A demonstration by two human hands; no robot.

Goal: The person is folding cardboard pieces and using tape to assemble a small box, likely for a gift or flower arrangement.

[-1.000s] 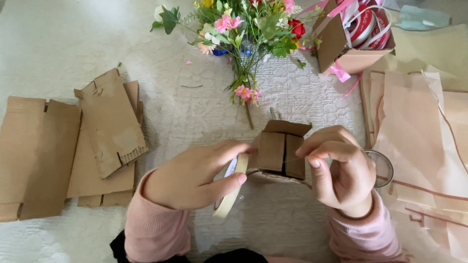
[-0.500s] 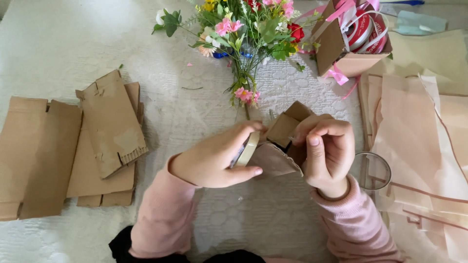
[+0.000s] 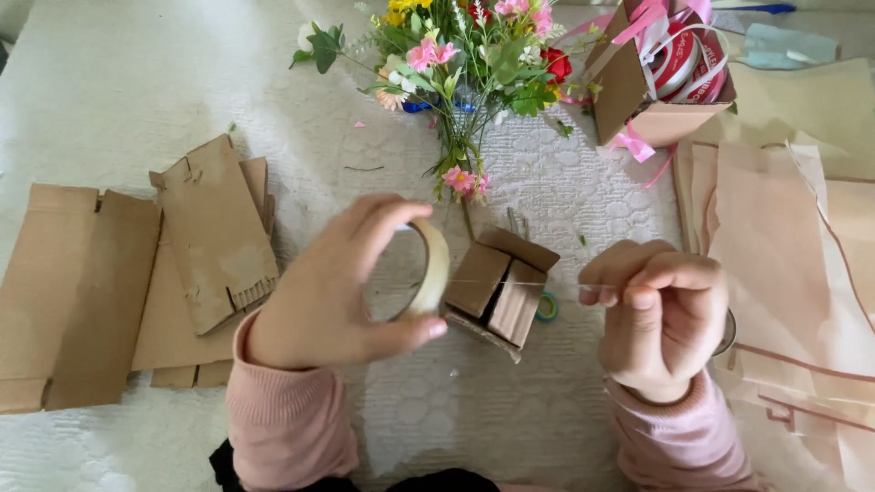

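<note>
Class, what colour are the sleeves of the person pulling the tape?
Pink sleeves, seen in the head view, on both wrists.

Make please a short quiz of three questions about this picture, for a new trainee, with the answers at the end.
1. True or false: the left hand holds a roll of clear tape.
2. What does the right hand pinch? A) a flower stem B) the pulled-out end of the tape C) a ribbon
3. What lies on the table between the two hands?

Key
1. True.
2. B; the strip runs across from the roll to the fingertips.
3. A small brown cardboard box with open flaps, in front of the bunch of flowers.
</note>
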